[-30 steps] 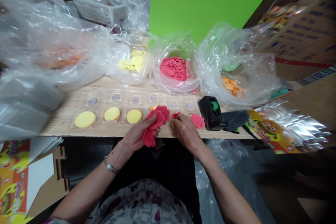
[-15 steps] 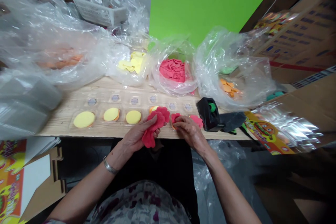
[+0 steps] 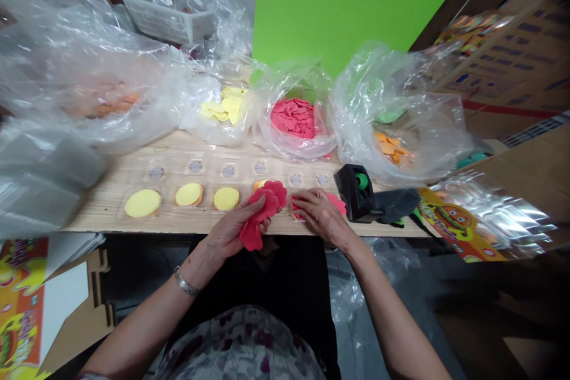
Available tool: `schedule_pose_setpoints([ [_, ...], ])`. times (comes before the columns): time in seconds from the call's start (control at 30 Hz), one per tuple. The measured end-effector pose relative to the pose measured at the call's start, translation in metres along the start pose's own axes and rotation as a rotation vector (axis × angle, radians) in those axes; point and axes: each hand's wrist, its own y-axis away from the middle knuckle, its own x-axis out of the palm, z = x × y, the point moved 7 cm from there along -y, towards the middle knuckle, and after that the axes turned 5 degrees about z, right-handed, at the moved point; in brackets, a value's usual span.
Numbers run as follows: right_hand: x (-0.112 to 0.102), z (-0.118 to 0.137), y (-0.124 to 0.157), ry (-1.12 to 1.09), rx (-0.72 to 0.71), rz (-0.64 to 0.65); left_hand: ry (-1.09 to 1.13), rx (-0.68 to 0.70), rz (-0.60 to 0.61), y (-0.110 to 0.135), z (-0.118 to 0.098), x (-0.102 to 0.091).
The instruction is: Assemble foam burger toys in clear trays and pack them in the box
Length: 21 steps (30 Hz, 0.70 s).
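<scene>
Fingertips (image 3: 303, 200) of the right hand (image 3: 321, 217) lie spread and unclenched, pressing down on a red scalloped foam piece (image 3: 295, 206) in a clear cell. A second red piece (image 3: 340, 203) shows at 2 o'clock past the knuckles, partly covered. At 9 o'clock from there, the left hand (image 3: 234, 228) curls, its thumb and fingers grasping a bunch of red scalloped pieces (image 3: 253, 233). There are at least two, but the exact count is hidden; the grip appears to keep the soft bunch together beyond the table's edge. A silver bangle (image 3: 186, 282) circles that wrist.

Under the bunch, at 12 o'clock, an orange-and-yellow stack (image 3: 260, 184) shows in a cell of the clear plastic tray (image 3: 119, 214). Three yellow discs (image 3: 189, 194) sit in cells at 9 o'clock, and six small cells with round grey labels (image 3: 228, 171) run behind them. The tray rests on a wood-grain tabletop (image 3: 178, 151).

At 12 o'clock, four clear plastic bags stand open: orange pieces (image 3: 102, 107), yellow pieces (image 3: 225, 108), red pieces (image 3: 291, 117), and orange and green pieces (image 3: 392, 148). Their row along the table seems arranged to keep each colour within reach. A black dispenser with a green hub (image 3: 356, 193) stands at 3 o'clock.
</scene>
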Motion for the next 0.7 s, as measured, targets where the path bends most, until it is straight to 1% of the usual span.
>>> schedule_pose_setpoints([
  [0.13,0.008,0.001,0.001,0.014,-0.005,0.042,0.006,0.007,0.021,-0.002,0.001,0.000],
  [0.23,0.001,0.000,0.002,-0.083,0.062,-0.020,0.008,0.001,0.030,-0.003,0.004,0.000],
  [0.37,-0.021,-0.007,0.006,-0.285,0.236,-0.216,-0.004,0.025,0.047,-0.007,0.005,0.001],
  [0.43,-0.028,-0.010,0.005,-0.412,0.333,-0.285,-0.014,0.025,0.075,-0.010,0.005,0.006],
  [0.5,-0.026,-0.009,-0.002,-0.597,0.405,-0.279,-0.020,0.018,0.104,-0.012,0.006,0.012],
  [0.57,-0.021,-0.003,-0.012,-0.778,0.431,-0.265,-0.023,0.021,0.114,-0.013,0.006,0.015],
  [0.63,-0.019,0.000,-0.023,-0.879,0.431,-0.314,-0.044,0.047,0.104,-0.011,0.003,0.014],
  [0.7,-0.021,0.000,-0.030,-0.931,0.434,-0.400,-0.075,0.083,0.071,-0.003,-0.004,0.006],
])
